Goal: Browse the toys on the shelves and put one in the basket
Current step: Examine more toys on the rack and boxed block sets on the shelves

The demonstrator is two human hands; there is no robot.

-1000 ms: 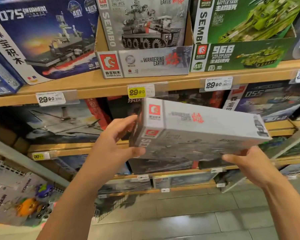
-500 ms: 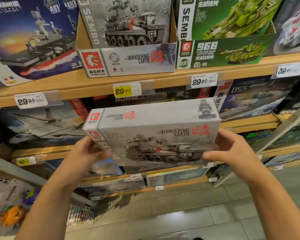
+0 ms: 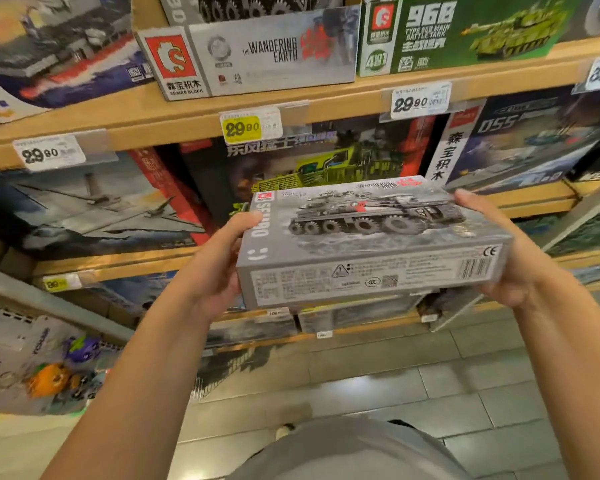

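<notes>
I hold a grey toy box showing a wheeled armoured vehicle, lying flat in front of the middle shelf, its picture face up and its barcode side toward me. My left hand grips the box's left end, thumb on top. At the right end my right hand grips it, fingers along the far edge. No basket shows in the view.
Wooden shelves carry rows of building-block boxes: a matching grey box above, a green tank box at upper right, dark boxes behind. Price tags line the edges. Keychain toys hang low left. Tiled floor lies below.
The box has tipped from upright to flat, picture face now up and barcode side toward me. Both hands moved lower and stayed on its ends.
</notes>
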